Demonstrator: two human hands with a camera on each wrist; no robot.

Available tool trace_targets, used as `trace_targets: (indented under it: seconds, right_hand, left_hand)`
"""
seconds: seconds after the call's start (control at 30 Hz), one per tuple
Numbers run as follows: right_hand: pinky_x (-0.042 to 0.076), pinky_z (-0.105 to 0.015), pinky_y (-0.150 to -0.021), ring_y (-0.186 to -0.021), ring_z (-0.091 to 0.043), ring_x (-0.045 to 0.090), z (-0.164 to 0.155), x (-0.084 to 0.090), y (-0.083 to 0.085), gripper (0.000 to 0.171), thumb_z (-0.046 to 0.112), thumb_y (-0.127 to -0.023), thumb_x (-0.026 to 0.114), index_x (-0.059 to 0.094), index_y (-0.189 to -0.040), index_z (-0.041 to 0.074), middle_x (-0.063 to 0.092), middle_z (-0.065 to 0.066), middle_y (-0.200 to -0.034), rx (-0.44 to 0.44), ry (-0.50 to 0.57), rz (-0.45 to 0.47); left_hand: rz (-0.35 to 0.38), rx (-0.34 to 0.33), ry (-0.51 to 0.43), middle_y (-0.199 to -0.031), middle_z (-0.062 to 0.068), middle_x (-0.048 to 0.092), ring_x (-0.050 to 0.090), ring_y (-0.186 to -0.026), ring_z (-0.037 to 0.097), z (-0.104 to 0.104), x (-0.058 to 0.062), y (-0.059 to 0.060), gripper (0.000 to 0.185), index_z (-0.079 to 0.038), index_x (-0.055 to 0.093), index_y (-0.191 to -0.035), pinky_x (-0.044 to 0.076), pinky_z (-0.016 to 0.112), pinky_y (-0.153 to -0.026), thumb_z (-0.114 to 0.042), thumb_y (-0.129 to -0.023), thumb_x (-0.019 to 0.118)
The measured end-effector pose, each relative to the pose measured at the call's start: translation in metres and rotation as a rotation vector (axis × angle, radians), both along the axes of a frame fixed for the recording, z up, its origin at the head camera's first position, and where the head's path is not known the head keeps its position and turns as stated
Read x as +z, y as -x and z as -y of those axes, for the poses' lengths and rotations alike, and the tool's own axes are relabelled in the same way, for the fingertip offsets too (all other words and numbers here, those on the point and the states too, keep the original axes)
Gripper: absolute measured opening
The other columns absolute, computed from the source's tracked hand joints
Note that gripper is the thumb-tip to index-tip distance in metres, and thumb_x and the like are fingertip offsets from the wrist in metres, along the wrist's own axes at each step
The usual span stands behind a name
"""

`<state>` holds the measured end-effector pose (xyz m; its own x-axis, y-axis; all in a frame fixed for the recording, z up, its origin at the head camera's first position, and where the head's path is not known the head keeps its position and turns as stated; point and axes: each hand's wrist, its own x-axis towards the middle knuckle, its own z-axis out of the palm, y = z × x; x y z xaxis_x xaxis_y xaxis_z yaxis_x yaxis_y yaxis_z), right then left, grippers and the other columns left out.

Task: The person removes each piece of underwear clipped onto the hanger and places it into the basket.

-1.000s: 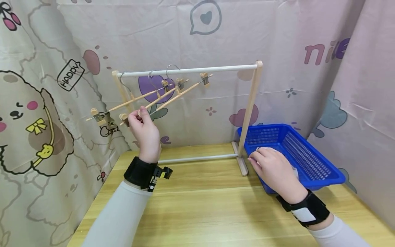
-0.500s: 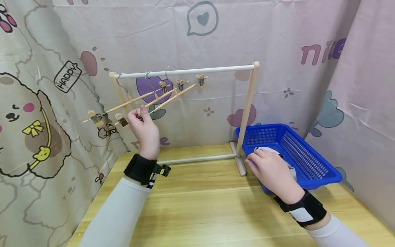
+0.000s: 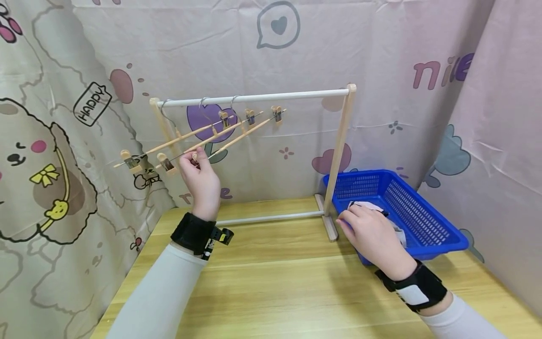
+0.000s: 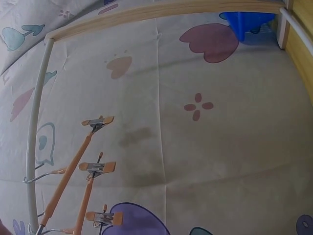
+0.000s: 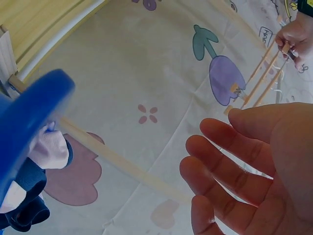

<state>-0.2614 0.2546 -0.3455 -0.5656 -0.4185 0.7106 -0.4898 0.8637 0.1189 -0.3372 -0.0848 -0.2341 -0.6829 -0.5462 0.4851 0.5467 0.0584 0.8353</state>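
Left hand (image 3: 199, 176) is raised by the left end of the drying rack (image 3: 254, 98), fingertips pinching the near clip of the front hanger (image 3: 237, 139). That hanger hangs tilted from the rack's top bar w/ two more hangers behind it. Exact grip is hard to read; the fingers cover the clip. Left wrist view shows only the hangers' far clips (image 4: 98, 121) against the curtain, hand itself cut off.

Right hand (image 3: 372, 235) lies over the near-left corner of the blue basket (image 3: 423, 221), just right of the rack's right post. From the wrist view its fingers (image 5: 234, 147) are straight and spread, holding nothing. Under it, inside the basket, pale and dark cloth (image 3: 364, 206), mostly hidden by the hand; can't tell what garment. Basket rim (image 5: 34, 112) is blurred in the right wrist view. Rack and basket stand on the table (image 3: 275, 282).
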Motion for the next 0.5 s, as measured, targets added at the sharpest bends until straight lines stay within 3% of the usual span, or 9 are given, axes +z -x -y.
trace_targets:
  seconds: [0.17, 0.5]
  right_hand:
    - [0.054, -0.035, -0.06, -0.07, -0.018, 0.061, 0.0007, -0.0008, 0.0013, 0.012, 0.013, -0.086, 0.082, 0.073, -0.092, 0.007, 0.064, -0.004, -0.08, 0.002, -0.002, 0.005]
    - [0.056, -0.037, -0.06, -0.07, -0.02, 0.064, 0.0013, -0.0019, 0.0007, 0.013, 0.013, -0.085, 0.083, 0.073, -0.091, 0.007, 0.066, -0.005, -0.081, -0.018, 0.02, 0.016]
  left_hand:
    - [0.01, -0.005, 0.015, -0.098, -0.001, 0.034, 0.036, -0.087, 0.011, 0.0003, -0.0016, -0.0012, 0.017, -0.008, 0.043, -0.109, 0.03, 0.024, -0.079, -0.025, -0.111, 0.046]
    - [0.024, -0.041, 0.117, -0.117, 0.002, 0.042, 0.041, -0.098, 0.012, 0.0036, -0.0093, -0.0091, 0.037, 0.0, 0.043, -0.133, 0.034, 0.025, -0.087, -0.03, -0.111, 0.045]
